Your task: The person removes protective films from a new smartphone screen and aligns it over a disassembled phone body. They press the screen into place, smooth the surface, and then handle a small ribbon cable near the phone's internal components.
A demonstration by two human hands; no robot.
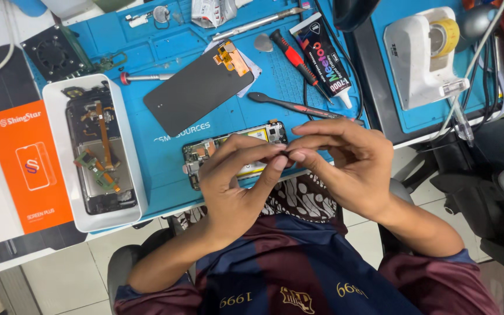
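A tiny dark part (287, 153) is pinched between the closed fingertips of the left hand (234, 184) and right hand (345, 166), near the opened phone body (202, 153) on the blue silicone work mat (170, 49).

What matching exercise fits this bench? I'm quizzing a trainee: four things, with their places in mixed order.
1. dark screen panel
2. white tray
3. tape dispenser
4. opened phone

a. far right of the bench
b. just beyond the fingertips of the left hand and right hand
c. left end of the blue mat
d. middle of the mat

Pairs: 1-d, 2-c, 3-a, 4-b
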